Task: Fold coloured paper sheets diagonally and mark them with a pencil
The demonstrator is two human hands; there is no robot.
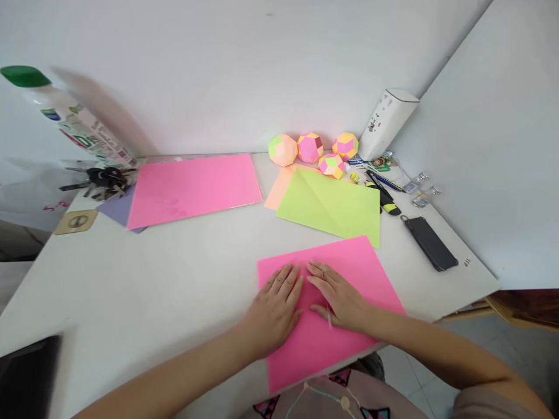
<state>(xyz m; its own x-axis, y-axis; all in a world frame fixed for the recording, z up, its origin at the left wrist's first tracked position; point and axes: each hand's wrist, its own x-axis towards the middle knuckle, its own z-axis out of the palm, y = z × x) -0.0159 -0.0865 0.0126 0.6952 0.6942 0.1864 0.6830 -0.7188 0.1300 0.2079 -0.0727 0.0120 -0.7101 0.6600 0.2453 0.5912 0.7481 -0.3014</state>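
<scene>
A bright pink sheet (349,256) lies at the table's front edge, its lower corner reaching over the edge. My left hand (274,308) rests flat on its left half, fingers stretched out and holding nothing. Just to the right, my right hand (338,297) also touches the sheet, with a thin clear stick-like item (328,311) with a red part held between its fingers, probably a pen. A small gap separates the two hands. What lies under the palms is hidden.
Behind are a yellow-green sheet (336,203) and, to the left, a pink stack (196,189). Several paper balls (283,150) sit by the wall. A phone (431,243), cutter (388,203) and glass vials (423,198) are right; keys (105,177) and a bottle (87,128) left.
</scene>
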